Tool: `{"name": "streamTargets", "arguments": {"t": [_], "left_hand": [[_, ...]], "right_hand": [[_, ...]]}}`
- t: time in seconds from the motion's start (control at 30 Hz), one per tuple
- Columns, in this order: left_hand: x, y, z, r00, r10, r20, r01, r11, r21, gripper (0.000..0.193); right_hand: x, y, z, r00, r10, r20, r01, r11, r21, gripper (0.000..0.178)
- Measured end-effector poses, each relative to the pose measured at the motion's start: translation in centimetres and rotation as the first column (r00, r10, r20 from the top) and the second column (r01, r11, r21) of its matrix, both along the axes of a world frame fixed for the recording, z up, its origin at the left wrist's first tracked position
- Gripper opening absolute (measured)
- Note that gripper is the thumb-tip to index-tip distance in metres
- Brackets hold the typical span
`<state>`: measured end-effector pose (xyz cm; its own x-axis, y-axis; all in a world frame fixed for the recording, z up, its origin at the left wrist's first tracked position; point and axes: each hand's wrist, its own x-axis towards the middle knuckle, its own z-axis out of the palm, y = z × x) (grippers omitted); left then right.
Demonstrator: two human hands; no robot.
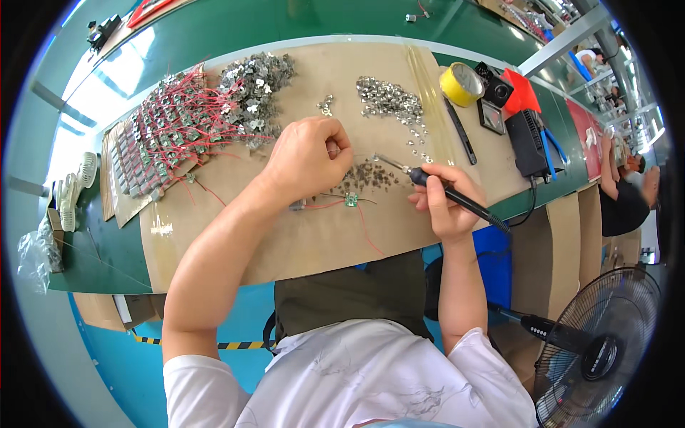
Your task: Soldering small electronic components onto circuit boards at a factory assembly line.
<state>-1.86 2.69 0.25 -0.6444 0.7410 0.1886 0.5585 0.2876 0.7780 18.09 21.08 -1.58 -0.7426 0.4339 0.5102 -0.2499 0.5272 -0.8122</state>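
Note:
My left hand (308, 151) is over the middle of the cardboard-covered table, thumb and forefinger pinched together. A thin strand, apparently solder wire, runs from them toward the iron's tip. In my right hand is a soldering iron (465, 202), gripped by its black handle and pointing left. Its tip is close to my left fingertips, above a scatter of small dark parts (382, 178). Nearer to me lies a small green circuit board (351, 200) with red and dark wires. A grey part (298, 205) at the wire's left end is partly under my left wrist.
Wired boards (168, 139) and metal pieces (257, 89) are heaped at the left; shiny metal parts (391, 98) lie farther back. Yellow tape (462, 84), a black pen (460, 132) and a black box-shaped station (526, 143) stand right. A fan (598, 357) is beside me.

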Motion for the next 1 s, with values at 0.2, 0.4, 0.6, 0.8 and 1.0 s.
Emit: {"name": "streamTargets", "arguments": {"t": [0.2, 0.4, 0.6, 0.8, 1.0], "left_hand": [[0.32, -0.34, 0.34, 0.999, -0.034, 0.012, 0.035, 0.997, -0.064, 0.012], [0.27, -0.15, 0.32, 0.999, -0.034, 0.014, 0.036, 0.994, -0.103, 0.013], [0.29, -0.08, 0.31, 0.999, -0.034, -0.009, 0.033, 0.991, -0.131, 0.013], [0.37, 0.05, 0.26, 0.999, -0.032, -0.034, 0.027, 0.990, -0.139, 0.014], [0.37, -0.06, 0.46, 0.999, -0.032, -0.044, 0.025, 0.988, -0.151, 0.013]], "right_hand": [[-0.08, -0.30, 0.79, 1.000, 0.021, 0.007, -0.021, 0.994, 0.105, 0.014], [-0.20, 0.20, 0.75, 0.999, 0.029, 0.036, -0.037, 0.970, 0.242, 0.013], [-0.30, 0.27, 0.78, 0.999, 0.039, 0.031, -0.046, 0.967, 0.249, 0.014], [-0.30, 0.46, 0.87, 0.999, 0.029, 0.038, -0.038, 0.965, 0.261, 0.014], [-0.43, 0.43, 0.86, 0.999, 0.032, 0.022, -0.037, 0.961, 0.274, 0.013]]}}
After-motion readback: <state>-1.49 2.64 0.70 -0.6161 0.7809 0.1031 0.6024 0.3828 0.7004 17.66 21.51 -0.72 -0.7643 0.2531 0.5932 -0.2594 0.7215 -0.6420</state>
